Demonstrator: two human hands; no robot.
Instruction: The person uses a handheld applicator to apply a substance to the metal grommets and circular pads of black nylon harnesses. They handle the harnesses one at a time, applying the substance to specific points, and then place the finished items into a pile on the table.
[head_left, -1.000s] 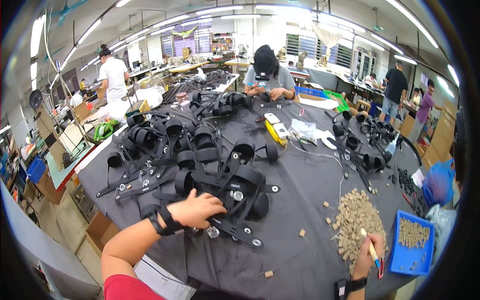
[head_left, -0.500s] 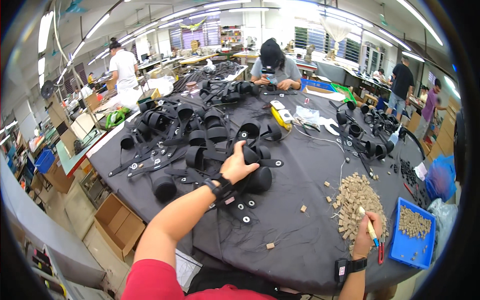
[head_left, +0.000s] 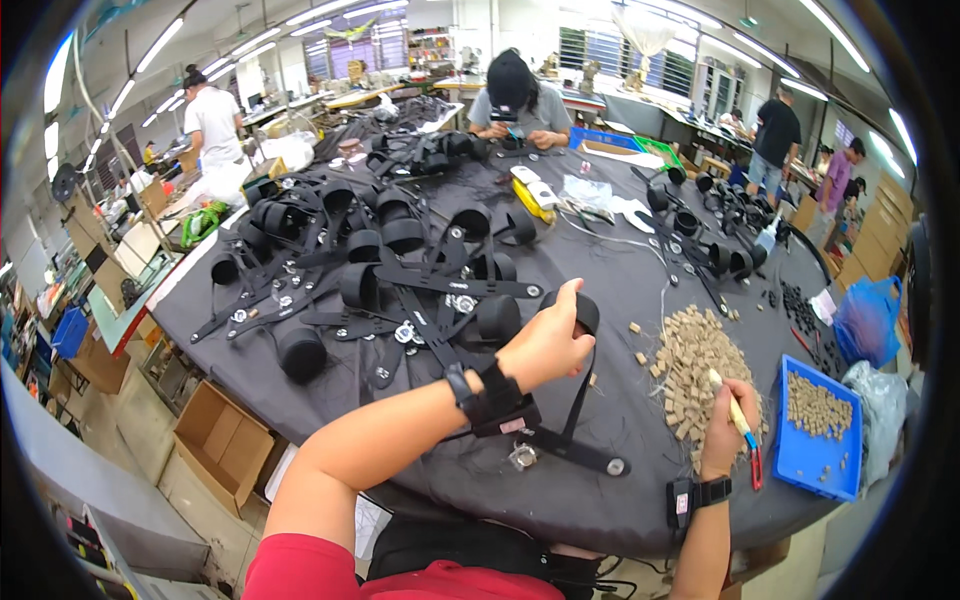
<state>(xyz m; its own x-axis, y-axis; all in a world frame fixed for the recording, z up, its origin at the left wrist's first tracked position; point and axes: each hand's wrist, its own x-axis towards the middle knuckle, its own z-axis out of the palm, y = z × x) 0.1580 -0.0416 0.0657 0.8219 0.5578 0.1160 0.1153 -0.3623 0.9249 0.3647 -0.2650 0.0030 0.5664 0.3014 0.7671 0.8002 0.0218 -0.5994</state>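
My left hand (head_left: 545,345) is closed around a black strap with a cuff loop (head_left: 577,415), raised off the table near the front middle. The loop shows beyond my fingers, and the strap's lower end with a metal snap hangs toward the table edge. My right hand (head_left: 728,425) is closed round a slim light-coloured brush-like tool (head_left: 738,414) with a pale tip and blue end; its exact kind is unclear. It rests beside a heap of small tan blocks (head_left: 700,365). A red-handled tool (head_left: 756,468) lies just right of that hand. More black cuffed straps (head_left: 400,235) are piled left of centre.
A blue tray (head_left: 818,465) of tan pieces sits at the right, near a blue plastic bag (head_left: 868,320). Across the table, a person (head_left: 515,105) works with both hands. A yellow-and-white device (head_left: 533,193) lies mid-table. A cardboard box (head_left: 225,445) stands on the floor at left.
My left hand has moved right and nearer to me, lifting a black cuffed strap away from the pile. The right hand still holds its tool beside the tan blocks. The whole view has shifted slightly.
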